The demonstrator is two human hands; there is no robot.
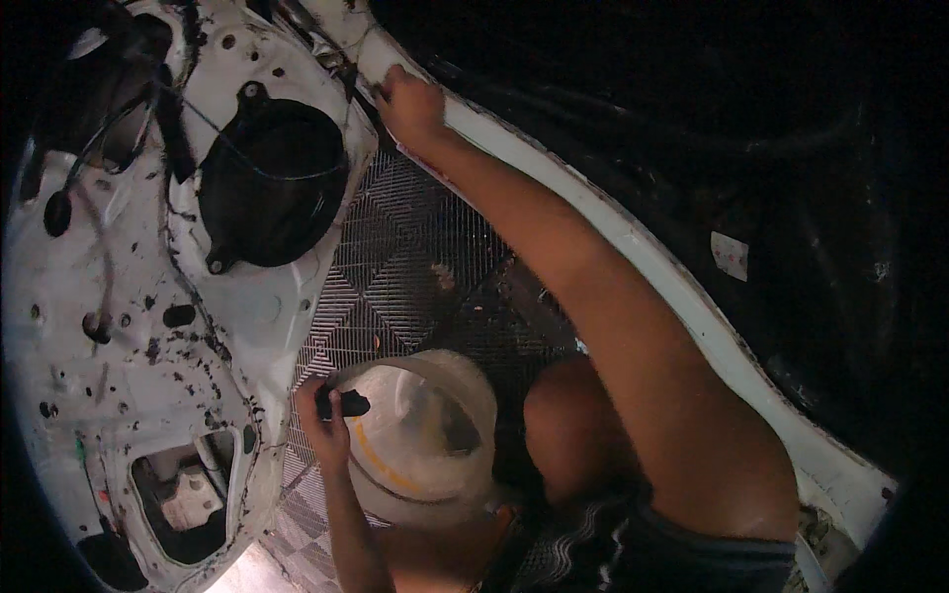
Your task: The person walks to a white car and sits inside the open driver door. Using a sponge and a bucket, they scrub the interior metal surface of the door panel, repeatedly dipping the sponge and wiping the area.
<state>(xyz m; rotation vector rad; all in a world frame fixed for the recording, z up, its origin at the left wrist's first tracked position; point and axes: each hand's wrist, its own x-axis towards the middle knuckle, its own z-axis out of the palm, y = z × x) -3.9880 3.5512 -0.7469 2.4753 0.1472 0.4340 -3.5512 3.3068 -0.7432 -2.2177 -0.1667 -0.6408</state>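
My left hand (326, 415) is closed around a small black object (353, 402) whose kind I cannot make out. It is beside the rim of a whitish, bucket-like container (410, 435) with a yellow band, which stands close to my bent knee. Stretched far forward, my right hand (410, 107) rests with curled fingers against the white painted car body edge (534, 158), near the front end of the open door. Whatever may be in those fingers is hidden. The stripped white door (282, 306) stands to my left.
A round black speaker (272, 183) is fixed to the door, with a thin cable across it. Loose wires and a cut-out (183, 494) show on the door. Ridged patterned floor tiles (405, 232) lie below. Dark sheeting (692, 119) with a small pale label (730, 256) covers the right side.
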